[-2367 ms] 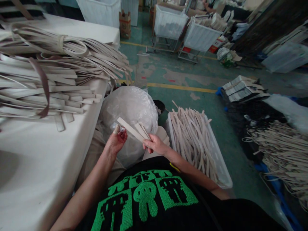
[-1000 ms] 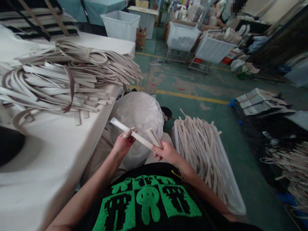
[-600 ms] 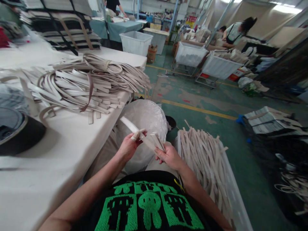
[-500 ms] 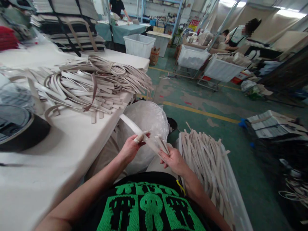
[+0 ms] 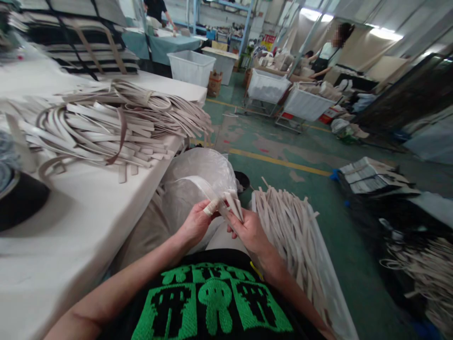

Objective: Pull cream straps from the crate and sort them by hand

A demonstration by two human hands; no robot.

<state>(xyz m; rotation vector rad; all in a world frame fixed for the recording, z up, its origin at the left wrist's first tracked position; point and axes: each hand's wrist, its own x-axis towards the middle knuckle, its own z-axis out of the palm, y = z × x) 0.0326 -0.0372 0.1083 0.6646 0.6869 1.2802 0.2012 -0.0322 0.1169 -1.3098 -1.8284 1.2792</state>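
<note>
My left hand (image 5: 196,222), with pale tape around one finger, pinches a long whitish strap (image 5: 202,184). The free part of this strap arcs up and left over a clear plastic bag (image 5: 212,165). Close beside it, my right hand (image 5: 250,232) is closed around the strap's other part and several short strap ends (image 5: 233,204) that stick up between thumb and fingers. Both hands are nearly touching, above my lap. Right of them, a white bin (image 5: 332,264) holds many loose beige straps (image 5: 283,226).
On the white table (image 5: 88,217) to the left lie a heap of beige straps (image 5: 102,127) and a black round container (image 5: 24,198). Strapped fabric stacks (image 5: 81,42) stand behind. White carts (image 5: 269,87) and two co-workers (image 5: 327,54) are farther back. Bundled goods (image 5: 366,174) lie at right.
My hands have come closer together, and the strap now curves instead of running straight out to the table's edge. The view has turned a little to the right.
</note>
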